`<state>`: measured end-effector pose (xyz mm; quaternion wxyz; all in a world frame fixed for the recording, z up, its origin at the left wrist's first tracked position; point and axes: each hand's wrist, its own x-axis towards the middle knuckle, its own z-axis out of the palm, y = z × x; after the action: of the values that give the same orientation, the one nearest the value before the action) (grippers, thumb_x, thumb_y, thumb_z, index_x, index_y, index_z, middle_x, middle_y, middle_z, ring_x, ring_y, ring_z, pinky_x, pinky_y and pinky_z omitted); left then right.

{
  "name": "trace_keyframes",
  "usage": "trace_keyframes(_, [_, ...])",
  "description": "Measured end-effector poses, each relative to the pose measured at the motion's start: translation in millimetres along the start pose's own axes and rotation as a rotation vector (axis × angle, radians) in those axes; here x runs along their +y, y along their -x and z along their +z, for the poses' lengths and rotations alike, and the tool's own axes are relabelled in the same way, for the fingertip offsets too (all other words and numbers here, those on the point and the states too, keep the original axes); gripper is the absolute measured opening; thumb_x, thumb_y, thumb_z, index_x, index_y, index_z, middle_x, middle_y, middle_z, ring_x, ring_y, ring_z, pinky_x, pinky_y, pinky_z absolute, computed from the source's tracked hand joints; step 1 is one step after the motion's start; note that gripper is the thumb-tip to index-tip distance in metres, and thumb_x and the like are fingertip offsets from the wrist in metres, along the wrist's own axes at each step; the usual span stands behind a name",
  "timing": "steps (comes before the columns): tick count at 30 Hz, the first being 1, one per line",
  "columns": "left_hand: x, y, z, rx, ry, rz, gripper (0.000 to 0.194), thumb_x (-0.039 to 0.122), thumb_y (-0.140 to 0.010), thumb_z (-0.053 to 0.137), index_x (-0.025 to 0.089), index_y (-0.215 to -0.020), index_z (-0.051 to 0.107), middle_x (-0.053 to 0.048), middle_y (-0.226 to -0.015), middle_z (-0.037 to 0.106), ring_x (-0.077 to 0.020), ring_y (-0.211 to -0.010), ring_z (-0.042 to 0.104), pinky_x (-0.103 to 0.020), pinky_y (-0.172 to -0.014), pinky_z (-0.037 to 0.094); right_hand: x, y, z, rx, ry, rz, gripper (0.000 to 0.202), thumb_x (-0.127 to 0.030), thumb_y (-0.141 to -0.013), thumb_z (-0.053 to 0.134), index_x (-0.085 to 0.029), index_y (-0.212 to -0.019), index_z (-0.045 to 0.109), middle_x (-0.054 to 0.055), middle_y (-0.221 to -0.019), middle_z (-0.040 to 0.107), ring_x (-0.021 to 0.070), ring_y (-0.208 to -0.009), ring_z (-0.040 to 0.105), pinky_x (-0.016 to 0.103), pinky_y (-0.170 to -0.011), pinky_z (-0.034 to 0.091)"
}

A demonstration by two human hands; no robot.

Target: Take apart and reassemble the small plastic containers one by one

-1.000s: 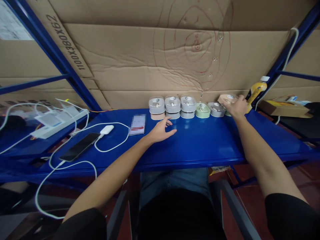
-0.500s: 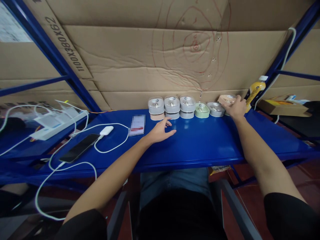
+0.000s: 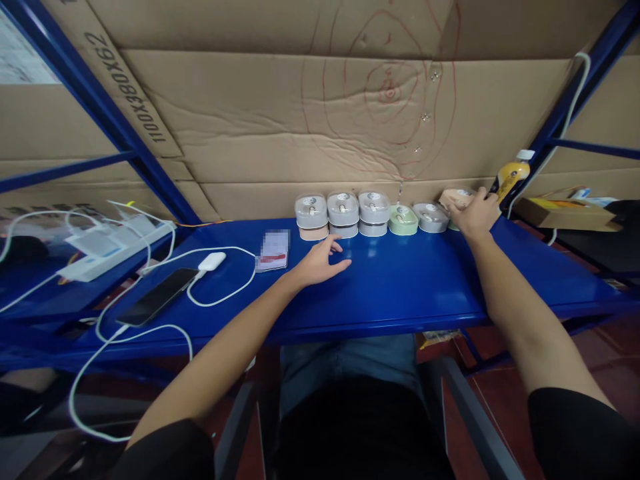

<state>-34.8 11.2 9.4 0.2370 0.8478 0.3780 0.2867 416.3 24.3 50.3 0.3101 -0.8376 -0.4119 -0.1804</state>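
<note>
My right hand (image 3: pixel 475 215) is closed round an orange-pink plastic box with a clear lid (image 3: pixel 456 198) at the right end of a row of similar boxes. Beneath it, a green box is mostly hidden by my fingers. To its left stand a single grey box (image 3: pixel 431 218) and a light green box (image 3: pixel 403 221). Further left are three stacks, each two boxes high: a right stack (image 3: pixel 374 212), a middle stack (image 3: pixel 343 213) and a left stack (image 3: pixel 311 215). My left hand (image 3: pixel 325 260) hovers or rests in front of these stacks, fingers apart and holding nothing.
On the blue table (image 3: pixel 380 293), a phone with a lit screen (image 3: pixel 273 251) lies left of my left hand. A dark phone (image 3: pixel 159 295), white cables and a power strip (image 3: pixel 120 252) are further left. A yellow drink bottle (image 3: pixel 515 175) stands behind my right hand; cardboard (image 3: pixel 250 120) backs the table.
The orange-pink box and my right hand have shifted very slightly, with the box sitting a little lower over the green one. My left hand stays in place.
</note>
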Motion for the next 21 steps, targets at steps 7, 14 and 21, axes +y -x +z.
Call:
trace_keyframes(7, [0, 0, -0.8, -0.014, -0.006, 0.003, 0.068, 0.051, -0.091, 0.076, 0.02, -0.146, 0.05, -0.015, -0.13, 0.073, -0.0318, -0.12, 0.072, -0.055, -0.111, 0.058, -19, 8, -16, -0.128, 0.091, -0.475, 0.05, -0.038, -0.109, 0.044, -0.004, -0.14, 0.064, 0.03, -0.148, 0.059, 0.0393, -0.138, 0.051, 0.05, -0.117, 0.038])
trace_keyframes(14, [-1, -1, 0.2, -0.007, -0.02, 0.012, 0.064, 0.051, -0.091, 0.075, 0.021, -0.142, 0.052, -0.013, -0.128, 0.074, -0.0304, -0.118, 0.073, -0.053, -0.11, 0.059, -43, 30, -5, -0.382, 0.168, -0.648, 0.049, -0.03, -0.102, 0.055, -0.009, -0.145, 0.065, 0.023, -0.158, 0.061, 0.0377, -0.149, 0.052, 0.05, -0.122, 0.041])
trace_keyframes(21, [-1, -2, 0.5, -0.008, -0.02, 0.023, 0.064, 0.051, -0.092, 0.075, 0.021, -0.143, 0.051, -0.013, -0.128, 0.074, -0.0304, -0.118, 0.073, -0.053, -0.11, 0.059, -55, 42, -43, -0.437, 0.278, -0.485, 0.05, -0.049, -0.106, 0.054, -0.012, -0.133, 0.074, 0.025, -0.135, 0.074, 0.0413, -0.127, 0.07, 0.05, -0.104, 0.054])
